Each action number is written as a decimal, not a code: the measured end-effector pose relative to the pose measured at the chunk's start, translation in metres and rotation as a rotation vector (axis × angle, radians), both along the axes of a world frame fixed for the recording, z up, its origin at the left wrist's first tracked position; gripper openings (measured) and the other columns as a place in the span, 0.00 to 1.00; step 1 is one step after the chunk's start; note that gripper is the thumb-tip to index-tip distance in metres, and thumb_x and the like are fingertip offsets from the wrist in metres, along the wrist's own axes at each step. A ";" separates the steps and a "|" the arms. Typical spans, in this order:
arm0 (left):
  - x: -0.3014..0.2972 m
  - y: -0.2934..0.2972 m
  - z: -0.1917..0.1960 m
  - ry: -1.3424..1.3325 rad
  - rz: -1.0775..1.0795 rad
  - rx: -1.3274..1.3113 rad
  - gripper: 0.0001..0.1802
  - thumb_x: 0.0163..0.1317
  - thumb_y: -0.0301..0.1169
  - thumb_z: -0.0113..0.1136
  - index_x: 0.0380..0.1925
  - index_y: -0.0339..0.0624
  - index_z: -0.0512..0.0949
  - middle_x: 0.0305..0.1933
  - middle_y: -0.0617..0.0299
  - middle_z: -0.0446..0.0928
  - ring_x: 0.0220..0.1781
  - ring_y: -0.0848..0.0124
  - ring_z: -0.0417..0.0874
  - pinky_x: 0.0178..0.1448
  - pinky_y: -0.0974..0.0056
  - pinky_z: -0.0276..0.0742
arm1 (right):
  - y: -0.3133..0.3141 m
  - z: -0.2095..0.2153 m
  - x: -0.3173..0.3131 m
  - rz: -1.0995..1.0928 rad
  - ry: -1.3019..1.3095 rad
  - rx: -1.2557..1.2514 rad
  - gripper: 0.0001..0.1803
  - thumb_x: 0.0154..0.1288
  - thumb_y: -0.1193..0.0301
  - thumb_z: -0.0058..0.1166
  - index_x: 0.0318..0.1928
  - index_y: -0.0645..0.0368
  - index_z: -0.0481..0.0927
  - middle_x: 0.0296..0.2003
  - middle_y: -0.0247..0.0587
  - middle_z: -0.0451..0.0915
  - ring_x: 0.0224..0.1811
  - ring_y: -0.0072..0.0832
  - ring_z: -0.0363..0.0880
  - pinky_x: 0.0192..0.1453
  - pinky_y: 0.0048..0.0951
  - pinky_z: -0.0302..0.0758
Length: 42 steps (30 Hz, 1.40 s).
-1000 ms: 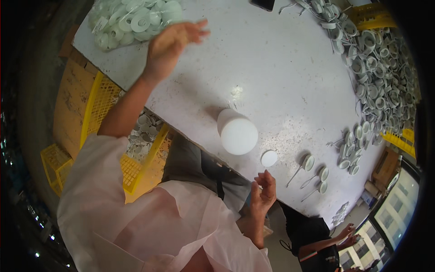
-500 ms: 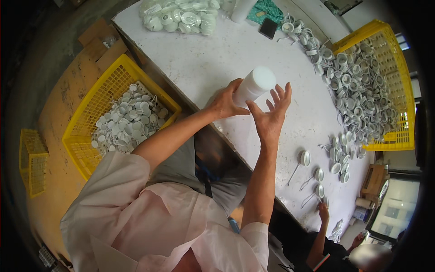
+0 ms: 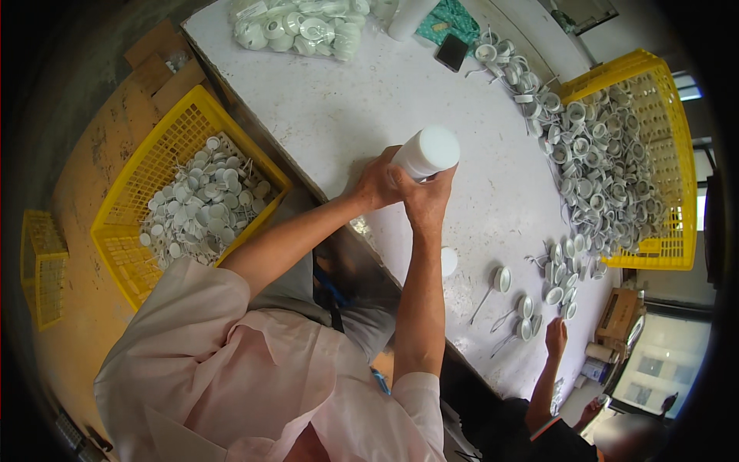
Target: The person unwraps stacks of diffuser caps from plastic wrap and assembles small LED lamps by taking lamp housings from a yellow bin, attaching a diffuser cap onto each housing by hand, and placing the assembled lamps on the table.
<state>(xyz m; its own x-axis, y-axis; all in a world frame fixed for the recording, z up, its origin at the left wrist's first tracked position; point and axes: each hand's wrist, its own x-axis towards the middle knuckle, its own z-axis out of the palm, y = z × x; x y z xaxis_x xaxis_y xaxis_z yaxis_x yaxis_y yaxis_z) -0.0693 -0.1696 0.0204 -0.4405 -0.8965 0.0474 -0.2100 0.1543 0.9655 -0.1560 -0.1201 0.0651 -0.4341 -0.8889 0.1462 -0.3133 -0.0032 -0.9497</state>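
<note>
A person in a pale pink top works at a long white tabletop point(image 3: 462, 192), seen from above. Both bare hands are raised over the table and wrapped around a white cylindrical stack of round plastic caps point(image 3: 426, 152), which is tilted with its flat round end facing up and to the right. The left hand point(image 3: 377, 183) grasps the lower left side of the stack, fingers curled closed around it. The right hand point(image 3: 426, 199) grips it from below and the near side, fingers and thumb pressed tight against the cylinder. Neither hand is open.

Just beside the right forearm a single small white round cap point(image 3: 449, 261) lies on the table. Further right sit several white round fittings with thin wire legs point(image 3: 539, 296). A large heap of the same fittings point(image 3: 593, 169) spills from a yellow plastic mesh crate point(image 3: 677, 231) at the right end of the table. A clear bag of white fittings point(image 3: 300, 27) rests at the far edge, near a dark phone point(image 3: 451, 52). On the floor to the left, a second yellow crate point(image 3: 138, 208) holds flat white discs point(image 3: 204, 204). Another person's hand point(image 3: 555, 336) reaches up to the table's near right edge.
</note>
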 end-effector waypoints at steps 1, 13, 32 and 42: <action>0.000 0.000 0.002 0.005 -0.024 0.008 0.40 0.44 0.45 0.72 0.55 0.40 0.66 0.52 0.50 0.75 0.55 0.57 0.77 0.56 0.56 0.74 | 0.000 0.001 0.002 -0.006 -0.045 -0.003 0.47 0.45 0.71 0.69 0.64 0.58 0.55 0.54 0.45 0.70 0.56 0.36 0.71 0.59 0.38 0.70; -0.004 0.001 -0.012 0.012 0.022 0.007 0.41 0.43 0.44 0.72 0.55 0.39 0.65 0.52 0.50 0.75 0.55 0.57 0.77 0.57 0.56 0.74 | -0.001 0.005 0.009 -0.073 -0.031 -0.126 0.38 0.47 0.69 0.66 0.57 0.64 0.60 0.49 0.45 0.69 0.52 0.34 0.70 0.57 0.37 0.69; 0.002 0.001 -0.027 0.058 0.012 -0.212 0.49 0.38 0.39 0.77 0.60 0.42 0.60 0.56 0.50 0.73 0.57 0.56 0.76 0.59 0.55 0.73 | -0.005 -0.001 0.003 -0.143 -0.006 -0.158 0.37 0.47 0.70 0.66 0.57 0.63 0.62 0.47 0.45 0.71 0.51 0.36 0.71 0.57 0.37 0.69; 0.007 -0.003 -0.022 0.141 -0.020 -0.309 0.54 0.36 0.38 0.79 0.64 0.41 0.57 0.62 0.49 0.67 0.63 0.54 0.71 0.65 0.54 0.70 | -0.005 0.003 -0.002 -0.146 -0.050 -0.113 0.40 0.47 0.72 0.67 0.60 0.61 0.60 0.51 0.45 0.68 0.55 0.37 0.70 0.59 0.39 0.68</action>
